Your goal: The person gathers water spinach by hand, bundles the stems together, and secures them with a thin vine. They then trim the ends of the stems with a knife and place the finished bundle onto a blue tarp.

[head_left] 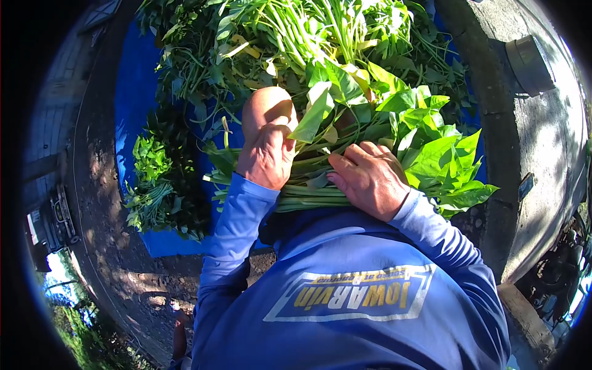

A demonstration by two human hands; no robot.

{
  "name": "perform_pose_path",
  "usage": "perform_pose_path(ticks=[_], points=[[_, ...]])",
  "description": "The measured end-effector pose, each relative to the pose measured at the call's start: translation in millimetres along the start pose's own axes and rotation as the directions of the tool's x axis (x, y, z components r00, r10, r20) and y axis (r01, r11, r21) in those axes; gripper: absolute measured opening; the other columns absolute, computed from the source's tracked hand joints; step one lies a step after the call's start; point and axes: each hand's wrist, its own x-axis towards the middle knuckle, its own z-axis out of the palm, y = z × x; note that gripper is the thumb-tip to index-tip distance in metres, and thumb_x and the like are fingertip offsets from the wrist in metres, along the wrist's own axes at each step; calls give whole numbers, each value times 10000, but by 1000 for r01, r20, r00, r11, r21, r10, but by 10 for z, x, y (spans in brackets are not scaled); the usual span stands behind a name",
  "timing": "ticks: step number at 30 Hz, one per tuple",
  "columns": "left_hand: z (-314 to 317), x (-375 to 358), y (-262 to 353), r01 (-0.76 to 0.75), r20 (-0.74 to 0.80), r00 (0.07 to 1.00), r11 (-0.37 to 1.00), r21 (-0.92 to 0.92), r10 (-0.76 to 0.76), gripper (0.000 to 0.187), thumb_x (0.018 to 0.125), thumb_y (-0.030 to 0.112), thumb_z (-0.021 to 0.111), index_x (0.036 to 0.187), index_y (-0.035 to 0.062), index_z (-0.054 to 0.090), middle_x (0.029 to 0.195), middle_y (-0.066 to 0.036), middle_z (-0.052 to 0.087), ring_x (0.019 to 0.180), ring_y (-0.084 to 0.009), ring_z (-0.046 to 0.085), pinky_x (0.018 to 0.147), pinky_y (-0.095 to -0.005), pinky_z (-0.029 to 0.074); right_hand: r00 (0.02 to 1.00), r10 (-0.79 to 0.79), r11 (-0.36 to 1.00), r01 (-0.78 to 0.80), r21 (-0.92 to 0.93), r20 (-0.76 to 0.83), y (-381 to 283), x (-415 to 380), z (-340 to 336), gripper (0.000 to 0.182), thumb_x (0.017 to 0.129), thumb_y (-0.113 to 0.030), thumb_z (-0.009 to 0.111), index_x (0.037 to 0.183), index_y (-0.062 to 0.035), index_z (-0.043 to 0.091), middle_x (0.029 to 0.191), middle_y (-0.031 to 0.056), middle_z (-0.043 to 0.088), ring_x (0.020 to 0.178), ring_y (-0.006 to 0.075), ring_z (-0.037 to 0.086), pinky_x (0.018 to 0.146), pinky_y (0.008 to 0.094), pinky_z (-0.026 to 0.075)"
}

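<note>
A bundle of long green stems (314, 198) lies across my lap, its broad bright leaves (441, 161) fanning out to the right. My right hand (371, 180) is wrapped over the bundle from above, thumb and fingers pressed around the stems. Beside a bare knee (265, 110), my left hand (269, 153) is closed, with a large green leaf (314, 116) at its fingertips. The undersides of both hands' grips are hidden. Some cut stem ends stick out to the left, below my left hand.
A big heap of leafy stems (320, 31) covers the blue tarp (132, 92) ahead. Smaller green bunches (151, 179) lie at the left on the tarp. A concrete ledge (546, 142) runs along the right, with a grey container (529, 65) on it. Bare soil (117, 253) shows at lower left.
</note>
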Motion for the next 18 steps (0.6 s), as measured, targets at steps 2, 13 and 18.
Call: perform_pose_path(ticks=[2, 13, 18], points=[[-21, -91, 69, -44, 60, 997, 998, -55, 47, 344, 868, 140, 809, 1126, 85, 588, 1099, -133, 733, 942, -363, 719, 823, -458, 590, 1000, 8, 1000, -8, -7, 3, -19, -4, -19, 247, 913, -287, 740, 1047, -88, 682, 935, 90, 619, 939, 310, 631, 797, 469, 500], [94, 843, 295, 214, 797, 515, 948, 235, -314, 532, 1068, 582, 467, 1283, 137, 667, 1027, -269, 719, 977, -427, 714, 835, -535, 562, 994, -67, 996, 62, 59, 86, 2, -38, -108, 225, 900, -223, 679, 926, -4, 635, 936, 183, 614, 932, 378, 641, 835, 477, 554], [294, 970, 200, 15, 903, 283, 943, 334, -324, 972, 972, 849, 312, 1086, -6, 761, 883, -315, 718, 942, -464, 717, 864, -544, 535, 997, -82, 997, 82, 15, -9, 62, -167, -17, 200, 904, -232, 634, 924, -32, 636, 943, 156, 605, 926, 351, 626, 788, 469, 558]])
